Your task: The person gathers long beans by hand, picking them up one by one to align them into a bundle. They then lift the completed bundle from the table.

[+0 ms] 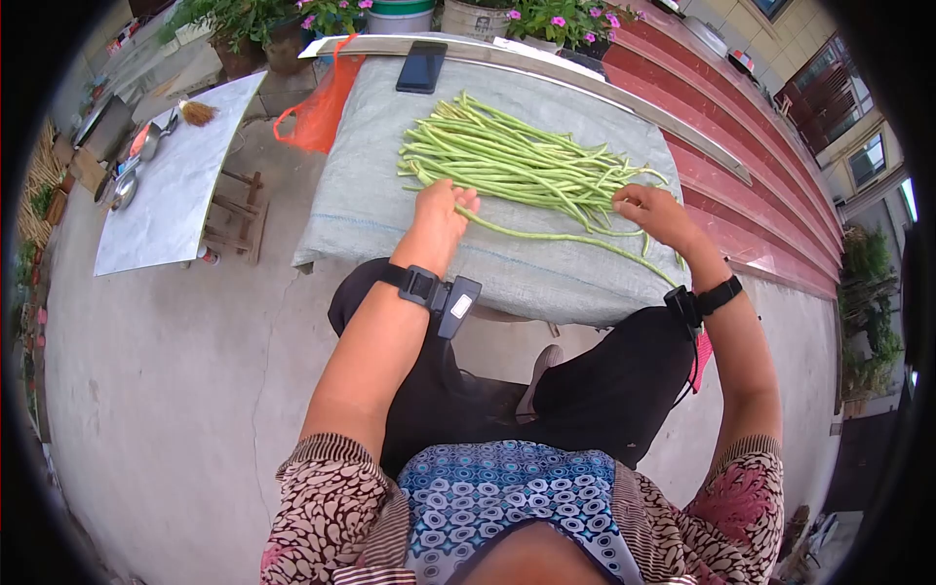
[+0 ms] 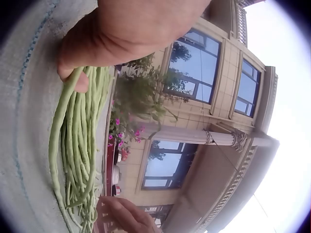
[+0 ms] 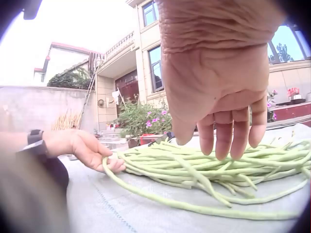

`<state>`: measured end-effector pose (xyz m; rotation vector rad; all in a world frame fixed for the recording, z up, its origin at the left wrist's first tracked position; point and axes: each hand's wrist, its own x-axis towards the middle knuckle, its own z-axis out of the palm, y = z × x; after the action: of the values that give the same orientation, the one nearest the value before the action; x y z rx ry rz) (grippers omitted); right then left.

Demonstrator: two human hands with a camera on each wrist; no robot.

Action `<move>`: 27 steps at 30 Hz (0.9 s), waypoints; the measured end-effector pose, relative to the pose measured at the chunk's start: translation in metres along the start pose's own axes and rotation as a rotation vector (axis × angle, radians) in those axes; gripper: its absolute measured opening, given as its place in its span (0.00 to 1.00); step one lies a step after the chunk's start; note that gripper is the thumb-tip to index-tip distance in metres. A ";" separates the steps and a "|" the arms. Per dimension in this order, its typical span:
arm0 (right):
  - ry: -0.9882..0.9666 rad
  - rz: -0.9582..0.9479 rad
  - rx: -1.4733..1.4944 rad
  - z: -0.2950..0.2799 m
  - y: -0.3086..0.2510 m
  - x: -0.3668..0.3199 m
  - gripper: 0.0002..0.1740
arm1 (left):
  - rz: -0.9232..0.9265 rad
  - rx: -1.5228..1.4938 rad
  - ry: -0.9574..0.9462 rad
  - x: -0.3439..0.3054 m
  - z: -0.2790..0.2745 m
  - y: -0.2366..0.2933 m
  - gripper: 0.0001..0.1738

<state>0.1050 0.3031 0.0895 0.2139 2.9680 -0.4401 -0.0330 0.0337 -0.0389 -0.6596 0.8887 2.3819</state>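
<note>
A heap of long green beans (image 1: pixel 517 161) lies lengthwise across a table covered with a grey woven sheet (image 1: pixel 375 146). At the heap's near left end, my left hand (image 1: pixel 444 210) pinches one long bean (image 1: pixel 565 237) between thumb and fingers. That bean curves along the near side of the pile toward the right, as the right wrist view also shows. Over the right end of the heap is my right hand (image 1: pixel 655 212). Its fingers (image 3: pixel 224 138) hang down, loosely bent with nothing held, close above the beans.
A black phone (image 1: pixel 421 66) lies at the table's far edge, beside an orange plastic bag (image 1: pixel 322 102) on the left. Behind runs a pale board (image 1: pixel 507 57), with flowerpots beyond. Red steps (image 1: pixel 702 127) rise on the right. A second table (image 1: pixel 175 185) holds a small brush and metal utensils.
</note>
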 end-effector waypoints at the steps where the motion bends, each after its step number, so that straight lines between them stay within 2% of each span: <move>1: 0.037 0.001 -0.077 0.016 -0.020 0.005 0.17 | 0.016 -0.002 0.005 -0.002 0.003 0.001 0.18; 2: 0.071 -0.010 -0.158 0.029 -0.038 0.010 0.16 | 0.030 -0.001 0.012 -0.006 0.004 0.000 0.17; 5: 0.217 -0.146 -0.311 0.068 -0.041 0.034 0.15 | 0.044 0.032 0.002 -0.007 0.003 0.001 0.17; 8: 0.356 -0.074 0.060 0.067 -0.047 0.036 0.12 | 0.040 0.030 -0.020 -0.001 0.000 0.002 0.17; 11: 0.656 -0.189 0.311 0.049 -0.043 0.044 0.09 | 0.024 -0.011 -0.022 -0.002 0.000 0.005 0.16; 14: 0.932 -0.237 0.150 0.013 -0.057 0.032 0.09 | 0.018 -0.024 -0.013 -0.002 0.001 0.004 0.15; 17: 0.931 -0.188 -0.183 0.006 -0.034 0.039 0.09 | 0.029 0.000 -0.016 0.001 0.002 0.004 0.13; 18: 0.814 -0.136 -0.279 0.013 -0.021 0.043 0.11 | 0.031 0.013 -0.019 0.002 0.002 0.004 0.12; 21: 0.793 -0.225 -0.171 0.046 -0.005 0.043 0.14 | 0.043 0.049 0.015 0.001 0.003 0.003 0.09; 22: 0.613 -0.182 -0.137 0.045 -0.020 0.030 0.18 | 0.043 0.030 0.010 0.005 0.002 0.003 0.08; 25: 0.390 -0.341 -0.205 0.071 -0.032 0.022 0.18 | 0.037 0.006 0.004 0.011 -0.001 0.000 0.05; 27: 0.485 -0.365 -0.226 0.089 -0.029 0.026 0.15 | 0.045 0.020 0.004 0.012 0.001 0.000 0.05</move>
<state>0.0843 0.2522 0.0090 -0.2939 3.5095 -0.0874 -0.0426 0.0381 -0.0453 -0.6435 0.9381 2.4090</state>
